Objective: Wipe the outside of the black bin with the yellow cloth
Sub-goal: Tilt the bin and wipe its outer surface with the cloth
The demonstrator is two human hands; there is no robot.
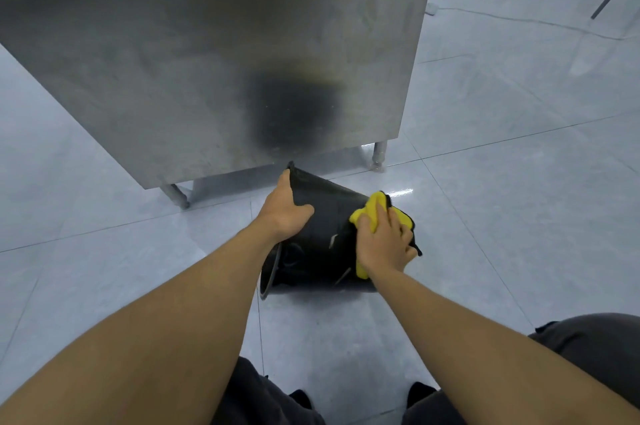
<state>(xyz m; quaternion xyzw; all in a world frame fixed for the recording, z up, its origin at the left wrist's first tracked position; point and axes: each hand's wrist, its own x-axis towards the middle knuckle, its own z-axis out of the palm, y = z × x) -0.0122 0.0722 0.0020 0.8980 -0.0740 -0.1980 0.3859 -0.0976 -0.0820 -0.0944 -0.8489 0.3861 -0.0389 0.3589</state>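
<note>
Right hand (386, 244) presses the cloth (375, 208) flat, fingers spread, against the bin (329, 213), near its narrow base end. The bin lies tipped on the floor (485, 217), long axis running left to right, mouth leftward. Left hand (285, 208) clamps its upper edge. Unwiped side stretches leftward from the cloth, below a steel counter (207, 44).
</note>
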